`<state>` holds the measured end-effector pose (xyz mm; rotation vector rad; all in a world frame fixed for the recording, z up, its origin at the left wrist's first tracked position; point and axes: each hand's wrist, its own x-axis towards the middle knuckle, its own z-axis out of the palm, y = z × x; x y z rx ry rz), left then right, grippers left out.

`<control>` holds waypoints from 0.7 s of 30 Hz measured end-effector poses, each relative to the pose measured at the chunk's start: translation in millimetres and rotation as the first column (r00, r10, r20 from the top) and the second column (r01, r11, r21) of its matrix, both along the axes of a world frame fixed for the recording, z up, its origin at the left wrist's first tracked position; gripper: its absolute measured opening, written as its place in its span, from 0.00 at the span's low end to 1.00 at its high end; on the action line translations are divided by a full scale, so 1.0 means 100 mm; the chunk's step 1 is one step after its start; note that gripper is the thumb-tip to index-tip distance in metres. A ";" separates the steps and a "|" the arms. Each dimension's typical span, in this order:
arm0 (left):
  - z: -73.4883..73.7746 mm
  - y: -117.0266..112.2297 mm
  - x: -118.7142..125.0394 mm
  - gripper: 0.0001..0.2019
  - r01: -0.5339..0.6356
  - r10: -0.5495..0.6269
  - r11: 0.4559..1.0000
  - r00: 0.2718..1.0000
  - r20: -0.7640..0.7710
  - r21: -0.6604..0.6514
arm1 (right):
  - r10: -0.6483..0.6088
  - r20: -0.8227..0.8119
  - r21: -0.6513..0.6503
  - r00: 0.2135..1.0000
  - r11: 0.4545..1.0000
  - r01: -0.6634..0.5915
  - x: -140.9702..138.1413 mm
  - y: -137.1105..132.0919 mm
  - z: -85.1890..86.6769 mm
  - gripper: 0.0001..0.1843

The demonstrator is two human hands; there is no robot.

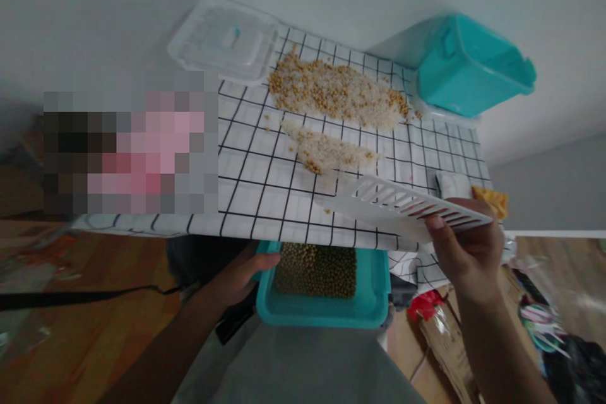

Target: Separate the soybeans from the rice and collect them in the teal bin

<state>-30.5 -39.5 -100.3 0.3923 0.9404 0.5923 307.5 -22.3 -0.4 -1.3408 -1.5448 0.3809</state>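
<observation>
My left hand (250,270) grips the left rim of a turquoise plastic container (322,315), its thumb over the edge. Inside lies a layer of round greenish-brown beans (315,278); the container is below the table's front edge, close to my body. In my right hand (466,246) is a white slotted plastic panel (388,214), pinched at its right end and tilted low over the table. Just beyond the panel lies a small heap of rice with some yellow beans (331,150). Farther back spreads a larger mix of rice and yellow beans (341,93).
A translucent lid (227,41) lies at the back left of the checked tablecloth (250,158). An open turquoise bin (464,76) stands at the back right by the wall. A yellow packet (492,201) sits at the right edge. Something pixelated fills the left.
</observation>
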 end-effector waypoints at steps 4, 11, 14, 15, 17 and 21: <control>-0.04 -0.01 0.00 0.25 0.010 -0.010 1.000 0.999 0.032 -0.014 | 0.051 0.038 -0.001 0.998 0.999 -0.051 -0.04 -0.16 0.03 0.09; -0.09 -0.03 -0.02 0.22 -0.006 0.006 1.000 0.999 0.046 -0.007 | 0.170 -0.076 -0.084 0.983 0.981 -0.176 -0.11 -0.42 0.01 0.13; -0.09 -0.04 -0.06 0.22 -0.007 0.007 1.000 0.998 0.061 0.004 | 0.204 -0.092 -0.111 0.975 0.971 -0.213 -0.13 -0.45 0.01 0.13; -0.09 -0.04 -0.09 0.22 -0.007 0.007 1.000 0.998 0.063 0.007 | 0.193 -0.093 -0.109 0.977 0.973 -0.203 -0.13 -0.43 0.01 0.13; -0.10 -0.05 -0.15 0.22 -0.010 0.009 1.000 0.998 0.067 0.019 | 0.135 -0.085 -0.079 0.987 0.987 -0.142 -0.15 -0.36 0.00 0.11; -0.12 -0.08 -0.28 0.21 -0.006 0.003 0.998 0.999 0.046 0.069 | -0.068 -0.111 0.029 0.992 0.997 0.071 -0.23 -0.03 -0.03 0.10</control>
